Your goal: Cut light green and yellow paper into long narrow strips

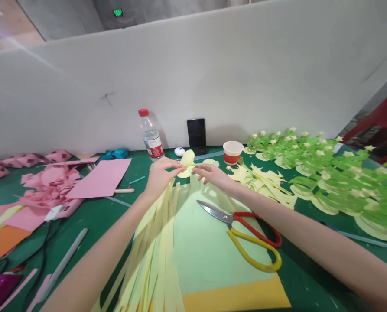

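Note:
My left hand (160, 175) pinches a small pale yellow paper piece (188, 157) with a rounded upper end. My right hand (214, 175) reaches in from the other side, fingers bent and closed together at the piece's lower end; what lies between those fingertips is too small to make out. Under both hands are pale green paper sheets (209, 251) with a yellow-orange sheet (239, 295) below. Long pale yellow paper strips (157, 247) lie to the left on them. Scissors (229, 219) with one red and one yellow handle rest on the sheets below my right forearm, blades slightly apart.
Behind stand a water bottle (152, 141), a black phone (196, 135) and a paper cup (232, 152) before a white partition (245, 65). Green paper plants with stars (323, 173) fill the right; yellow star cutouts (261, 184) lie nearer. Pink paper (102, 178) and cables (43, 251) occupy the left.

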Available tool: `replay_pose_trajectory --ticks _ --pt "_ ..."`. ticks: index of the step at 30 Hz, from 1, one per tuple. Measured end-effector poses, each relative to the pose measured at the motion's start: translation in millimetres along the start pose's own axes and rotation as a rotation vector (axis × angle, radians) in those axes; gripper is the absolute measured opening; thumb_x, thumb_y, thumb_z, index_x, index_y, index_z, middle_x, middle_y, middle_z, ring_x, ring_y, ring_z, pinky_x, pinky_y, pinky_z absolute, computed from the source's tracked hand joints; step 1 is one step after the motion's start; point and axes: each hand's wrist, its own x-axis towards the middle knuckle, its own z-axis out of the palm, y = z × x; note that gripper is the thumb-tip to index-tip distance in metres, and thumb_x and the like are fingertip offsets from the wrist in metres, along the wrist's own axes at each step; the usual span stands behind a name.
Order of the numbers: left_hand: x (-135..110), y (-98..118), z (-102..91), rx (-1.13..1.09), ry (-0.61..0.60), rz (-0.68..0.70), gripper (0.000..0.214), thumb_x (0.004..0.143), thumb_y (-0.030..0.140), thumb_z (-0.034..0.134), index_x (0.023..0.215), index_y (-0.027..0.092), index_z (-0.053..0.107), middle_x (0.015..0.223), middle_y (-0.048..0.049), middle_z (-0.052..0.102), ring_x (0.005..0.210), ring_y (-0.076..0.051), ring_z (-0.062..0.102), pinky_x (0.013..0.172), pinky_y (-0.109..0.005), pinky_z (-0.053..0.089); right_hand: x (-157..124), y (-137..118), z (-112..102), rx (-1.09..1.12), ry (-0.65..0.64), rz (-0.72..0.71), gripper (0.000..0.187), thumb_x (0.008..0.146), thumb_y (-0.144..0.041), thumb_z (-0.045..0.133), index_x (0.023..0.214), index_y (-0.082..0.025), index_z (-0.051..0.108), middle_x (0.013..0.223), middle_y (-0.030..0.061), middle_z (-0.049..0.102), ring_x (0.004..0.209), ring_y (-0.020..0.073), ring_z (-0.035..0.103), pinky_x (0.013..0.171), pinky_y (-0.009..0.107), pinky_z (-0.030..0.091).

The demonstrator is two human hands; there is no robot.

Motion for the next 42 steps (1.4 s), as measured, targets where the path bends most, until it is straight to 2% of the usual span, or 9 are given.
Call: replay_pose_trajectory --ticks 4,8,13,18,22,25,31,36,42 --pt "-31.0 46.8 -10.6 -0.132 0.122 0.13 0.013 0.073 0.028 0.066 0.064 0.019 0.065 0.078 -0.0028 0.069 0.079 -0.019 0.062 0.077 -0.034 0.049 -50.6 -21.9 -12.1 0.077 -0.029 -0.117 0.019 0.087 -0.028 0.046 0.088 -0.016 0.061 0.088 0.0024 0.063 0.072 0.0111 0.057 0.063 0.025 0.046" --pt "-55.0 81.4 -17.4 -0.244 0.112 0.265 0.01 0.073 0.021 0.066 0.063 0.021 0.064 0.082 -0.0033 0.07 0.081 -0.019 0.063 0.075 -0.033 0.052 -91.6 -31.0 -23.1 0.071 0.021 -0.213 0.012 0.077 -0.025 0.048 0.075 -0.02 0.059 0.074 -0.0004 0.06 0.066 0.0126 0.054 0.058 0.024 0.042" --pt "-71.8 109.6 -17.5 -0.206 0.094 0.353 0.011 0.076 0.014 0.062 0.072 0.023 0.059 0.095 -0.0051 0.069 0.09 -0.019 0.064 0.083 -0.035 0.052 -120.4 -32.9 -25.4 -0.102 0.146 -0.334 0.014 0.071 -0.015 0.041 0.061 -0.02 0.05 0.059 -0.0015 0.054 0.054 0.0114 0.047 0.05 0.023 0.038" --pt "-82.1 125.3 -11.4 -0.139 0.108 0.461 0.015 0.079 0.008 0.055 0.082 0.022 0.053 0.101 -0.0053 0.068 0.096 -0.015 0.063 0.088 -0.028 0.051 -137.1 -34.9 -23.9 -0.2 0.262 -0.441 0.018 0.073 -0.017 0.04 0.056 -0.019 0.045 0.048 -0.0034 0.047 0.044 0.0083 0.041 0.04 0.019 0.032" --pt "-86.7 132.5 -9.1 -0.253 0.086 0.288 0.013 0.082 0.013 0.053 0.087 0.024 0.051 0.094 0.0007 0.071 0.084 -0.014 0.068 0.063 -0.016 0.057 -143.9 -38.4 -27.5 -0.089 0.212 -0.45 0.024 0.075 -0.014 0.042 0.054 -0.02 0.052 0.046 -0.004 0.052 0.041 0.0072 0.045 0.038 0.017 0.034" --pt "-86.8 136.6 -9.9 -0.406 0.06 0.144 0.013 0.082 0.015 0.054 0.087 0.026 0.051 0.091 0.0052 0.072 0.074 -0.012 0.069 0.042 -0.012 0.051 -146.1 -40.2 -29.9 -0.02 0.2 -0.442 0.023 0.075 -0.015 0.045 0.055 -0.022 0.056 0.049 -0.0028 0.058 0.045 0.0094 0.053 0.04 0.018 0.038" --pt "-85.7 140.5 -12.8 -0.559 0.066 0.054 0.014 0.081 0.013 0.056 0.08 0.026 0.052 0.076 0.0079 0.071 0.066 -0.011 0.069 0.057 -0.013 0.057 -148.3 -41.6 -28.0 -0.075 0.239 -0.504 0.023 0.077 -0.014 0.048 0.059 -0.023 0.058 0.045 -0.0028 0.055 0.041 0.0105 0.051 0.037 0.02 0.039" --pt "-84.2 143.9 -16.2 -0.514 0.052 -0.085 0.011 0.078 0.018 0.058 0.074 0.026 0.053 0.058 0.0123 0.066 0.045 -0.008 0.062 0.033 -0.011 0.046 -150.8 -44.7 -30.8 -0.189 0.271 -0.574 0.026 0.077 -0.012 0.049 0.052 -0.018 0.05 0.041 -0.0048 0.047 0.036 0.0049 0.041 0.032 0.015 0.031" --pt "-81.4 143.3 -17.9 -0.55 0.024 -0.121 0.01 0.078 0.019 0.059 0.074 0.026 0.053 0.045 0.0151 0.058 0.041 -0.005 0.06 0.033 -0.007 0.044 -152.4 -45.6 -32.6 -0.202 0.241 -0.587 0.02 0.08 -0.015 0.049 0.061 -0.017 0.056 0.045 -0.0041 0.053 0.039 0.0041 0.047 0.036 0.012 0.035"
